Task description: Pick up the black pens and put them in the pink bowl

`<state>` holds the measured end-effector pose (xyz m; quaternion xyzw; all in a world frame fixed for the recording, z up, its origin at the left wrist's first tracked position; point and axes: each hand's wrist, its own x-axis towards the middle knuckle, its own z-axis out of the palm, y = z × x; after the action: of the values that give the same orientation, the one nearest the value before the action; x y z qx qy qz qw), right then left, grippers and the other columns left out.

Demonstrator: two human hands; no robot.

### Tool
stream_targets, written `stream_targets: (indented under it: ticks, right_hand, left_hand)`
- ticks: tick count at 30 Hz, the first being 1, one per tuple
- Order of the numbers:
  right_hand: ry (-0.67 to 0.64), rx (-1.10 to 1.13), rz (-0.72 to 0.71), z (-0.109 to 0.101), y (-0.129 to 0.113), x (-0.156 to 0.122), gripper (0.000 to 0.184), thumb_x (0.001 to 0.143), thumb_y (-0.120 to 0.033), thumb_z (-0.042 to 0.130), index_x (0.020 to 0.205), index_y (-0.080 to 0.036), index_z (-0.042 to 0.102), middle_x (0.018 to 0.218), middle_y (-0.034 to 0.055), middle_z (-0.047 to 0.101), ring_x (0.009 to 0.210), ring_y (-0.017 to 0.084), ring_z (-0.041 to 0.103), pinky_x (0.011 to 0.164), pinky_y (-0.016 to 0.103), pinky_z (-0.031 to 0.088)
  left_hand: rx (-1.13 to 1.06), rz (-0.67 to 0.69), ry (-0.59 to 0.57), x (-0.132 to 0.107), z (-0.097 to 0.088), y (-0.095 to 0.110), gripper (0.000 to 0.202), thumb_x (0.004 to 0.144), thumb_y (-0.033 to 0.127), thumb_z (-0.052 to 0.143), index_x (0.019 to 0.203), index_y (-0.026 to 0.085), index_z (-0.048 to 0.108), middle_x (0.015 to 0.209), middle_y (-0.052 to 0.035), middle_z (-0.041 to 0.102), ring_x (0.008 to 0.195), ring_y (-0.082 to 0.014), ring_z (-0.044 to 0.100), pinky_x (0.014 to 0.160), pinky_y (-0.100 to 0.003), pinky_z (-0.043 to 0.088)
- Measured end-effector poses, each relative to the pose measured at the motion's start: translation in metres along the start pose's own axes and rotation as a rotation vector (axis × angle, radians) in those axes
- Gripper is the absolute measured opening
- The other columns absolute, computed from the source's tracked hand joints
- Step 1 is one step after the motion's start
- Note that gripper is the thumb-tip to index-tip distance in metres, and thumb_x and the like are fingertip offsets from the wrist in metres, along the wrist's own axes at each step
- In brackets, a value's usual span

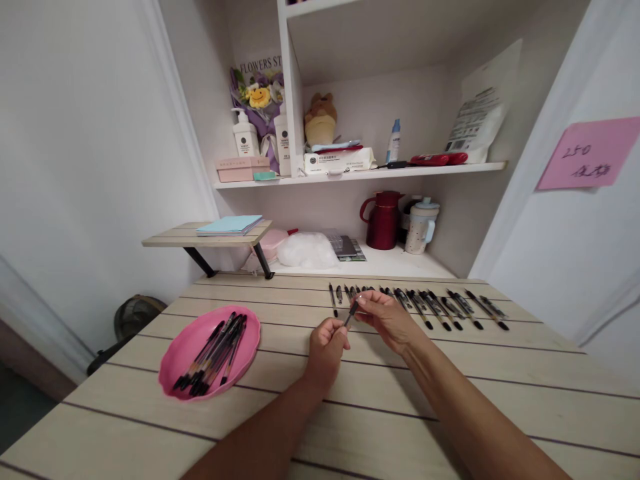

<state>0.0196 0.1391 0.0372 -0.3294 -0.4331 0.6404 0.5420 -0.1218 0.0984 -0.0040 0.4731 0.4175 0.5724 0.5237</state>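
Both my hands meet over the middle of the wooden table [450,413] on one black pen [351,313]. My left hand [326,349] is closed in a fist round the pen's lower end. My right hand [387,319] pinches its upper end with fingertips. Just behind the hands, a row of several black pens [440,307] lies side by side near the table's far edge. A pink plate [186,347] at the left holds a pile of several more black pens [215,353].
A small raised shelf [200,237] with a blue notebook [230,225] stands at the back left. A red jug [383,220] and a white cup [421,227] sit in the alcove behind the table. A pink note [587,153] is stuck on the right door.
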Motion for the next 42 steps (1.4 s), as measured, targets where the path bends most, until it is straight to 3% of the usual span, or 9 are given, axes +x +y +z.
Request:
stream_targets:
  ticks: [8,13,18,23,27,32,38,42]
  right_hand:
    - [0.11,-0.083,0.03,0.004,0.01,0.003,0.027,0.062,-0.04,0.071,0.08,-0.021,0.066,0.078,0.0026,0.067,0.065,0.013,0.058,0.058,0.025,0.043]
    - [-0.032,0.009,-0.02,0.013,0.007,-0.002,0.034,0.06,-0.039,0.073,0.088,-0.022,0.068,0.091,0.0049,0.067,0.08,0.016,0.059,0.068,0.029,0.045]
    - [0.021,0.033,-0.06,0.012,0.009,-0.001,0.024,0.055,-0.035,0.076,0.073,-0.02,0.069,0.086,0.0027,0.067,0.073,0.013,0.056,0.066,0.026,0.044]
    - [0.004,0.006,-0.029,0.011,0.01,0.0,0.026,0.056,-0.035,0.076,0.076,-0.02,0.069,0.087,0.0035,0.067,0.073,0.014,0.057,0.065,0.027,0.044]
    - [0.043,-0.005,-0.035,0.01,0.009,0.0,0.021,0.055,-0.032,0.077,0.067,-0.019,0.065,0.083,0.0021,0.066,0.069,0.012,0.056,0.064,0.026,0.044]
    - [-0.002,0.018,-0.016,0.008,0.009,-0.001,0.029,0.057,-0.036,0.075,0.08,-0.021,0.066,0.09,0.0046,0.066,0.075,0.016,0.057,0.065,0.029,0.045]
    - [0.053,-0.011,-0.054,0.006,0.011,0.001,0.024,0.054,-0.035,0.077,0.069,-0.02,0.064,0.081,0.0017,0.065,0.069,0.013,0.056,0.063,0.027,0.043]
    - [0.071,-0.117,-0.062,0.008,0.016,0.003,0.028,0.063,-0.046,0.067,0.074,-0.021,0.06,0.079,0.0022,0.064,0.068,0.014,0.057,0.06,0.027,0.043]
  left_hand:
    - [-0.112,-0.049,0.151,0.006,-0.006,0.014,0.017,0.064,0.031,0.058,0.068,0.016,0.051,0.046,0.007,0.044,0.034,-0.0013,0.021,0.039,-0.018,0.013]
    - [-0.098,-0.058,0.081,0.006,-0.007,0.011,0.013,0.066,0.028,0.053,0.069,0.015,0.053,0.044,0.0063,0.045,0.033,-0.0015,0.021,0.038,-0.018,0.012]
    - [-0.066,-0.068,0.02,0.006,-0.007,0.007,0.013,0.066,0.027,0.054,0.067,0.014,0.054,0.043,0.0058,0.045,0.034,-0.0015,0.022,0.039,-0.018,0.013]
    - [-0.057,-0.071,0.009,0.006,-0.008,0.006,0.014,0.065,0.028,0.055,0.067,0.014,0.055,0.044,0.0049,0.046,0.035,-0.0022,0.024,0.04,-0.019,0.014]
    - [-0.048,-0.064,-0.003,0.006,-0.008,0.007,0.014,0.065,0.029,0.056,0.066,0.014,0.056,0.044,0.0047,0.046,0.035,-0.0026,0.025,0.04,-0.019,0.015]
    - [-0.045,-0.07,0.005,0.006,-0.008,0.007,0.015,0.064,0.03,0.057,0.065,0.015,0.057,0.043,0.0047,0.045,0.036,-0.0028,0.025,0.04,-0.019,0.015]
    - [-0.024,-0.062,0.011,0.007,-0.008,0.006,0.015,0.064,0.029,0.057,0.066,0.014,0.058,0.044,0.0044,0.046,0.036,-0.0029,0.028,0.039,-0.019,0.016]
    - [-0.102,-0.071,0.102,0.011,-0.011,0.006,0.016,0.063,0.03,0.057,0.066,0.014,0.056,0.044,0.0057,0.045,0.034,-0.0015,0.024,0.038,-0.018,0.013]
